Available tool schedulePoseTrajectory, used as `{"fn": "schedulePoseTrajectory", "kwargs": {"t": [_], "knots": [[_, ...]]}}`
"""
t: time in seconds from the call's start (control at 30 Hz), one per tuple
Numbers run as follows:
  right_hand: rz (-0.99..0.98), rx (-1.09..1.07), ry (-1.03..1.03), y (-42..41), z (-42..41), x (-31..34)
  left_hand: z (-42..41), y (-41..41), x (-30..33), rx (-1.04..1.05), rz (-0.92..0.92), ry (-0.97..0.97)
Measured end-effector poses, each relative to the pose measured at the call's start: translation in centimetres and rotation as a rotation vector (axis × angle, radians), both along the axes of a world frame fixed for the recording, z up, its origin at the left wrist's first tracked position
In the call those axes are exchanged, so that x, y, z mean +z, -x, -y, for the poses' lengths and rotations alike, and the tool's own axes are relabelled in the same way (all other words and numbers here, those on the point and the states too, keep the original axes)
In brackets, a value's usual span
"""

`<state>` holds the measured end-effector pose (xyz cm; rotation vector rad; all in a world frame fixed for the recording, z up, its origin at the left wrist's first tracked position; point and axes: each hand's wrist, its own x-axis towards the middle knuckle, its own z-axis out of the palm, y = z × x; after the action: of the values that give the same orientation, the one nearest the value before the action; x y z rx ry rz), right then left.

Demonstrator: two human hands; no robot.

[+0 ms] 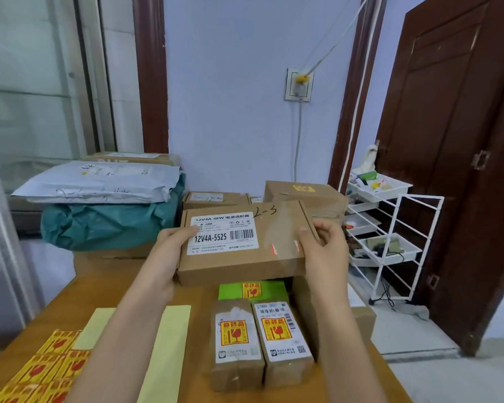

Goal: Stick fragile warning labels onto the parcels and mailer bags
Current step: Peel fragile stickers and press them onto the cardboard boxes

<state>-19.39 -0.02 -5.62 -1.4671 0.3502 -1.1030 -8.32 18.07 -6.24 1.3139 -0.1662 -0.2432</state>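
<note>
Here, at 7 o'clock on the table (70, 301), lie sheets of yellow-and-red fragile labels (45, 370) beside pale backing strips (169, 344). At 10 o'clock, grey and teal mailer bags (105, 205) are stacked. In the centre, the left hand (169, 251) and right hand (323, 245) grip the two ends of a cardboard box (245, 242) held above the table. At 5 o'clock stand two small parcels (262, 341), each already bearing a fragile label
</note>
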Motion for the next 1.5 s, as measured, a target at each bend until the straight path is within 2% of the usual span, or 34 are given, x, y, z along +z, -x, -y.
{"fn": "schedulePoseTrajectory", "kwargs": {"t": [0.27, 0.63, 0.73, 0.83, 1.03, 1.2, 1.37, 1.5], "knots": [[-0.247, 0.002, 0.021, 2.6, -1.3, -6.2, -0.7, 3.3, -4.8, 0.071, -0.043, -0.076], [-0.626, 0.008, 0.145, 3.9, -1.3, -9.8, 0.5, 3.1, -11.5, -0.02, -0.241, -0.164], [-0.713, -0.029, 0.226, 3.4, -1.1, -10.6, 0.7, 3.1, -12.4, -0.032, -0.276, -0.156], [-0.777, -0.121, 0.391, 2.8, -1.0, -11.1, 0.8, 3.2, -12.0, -0.063, -0.296, -0.102], [-0.624, -0.121, 0.61, 2.4, -2.2, -10.0, 0.8, 4.0, -11.1, -0.064, -0.203, -0.085], [-0.437, -0.02, 0.609, 1.9, -5.3, -9.0, -1.4, 4.4, -11.9, 0.165, -0.045, -0.156], [-0.337, 0.248, 0.608, 0.8, -10.8, -9.2, -6.4, 4.3, -12.6, 0.324, 0.142, -0.279], [-0.335, 0.458, 0.687, -0.7, -14.7, -11.1, -10.4, 3.6, -13.8, 0.389, 0.299, -0.483]]}}
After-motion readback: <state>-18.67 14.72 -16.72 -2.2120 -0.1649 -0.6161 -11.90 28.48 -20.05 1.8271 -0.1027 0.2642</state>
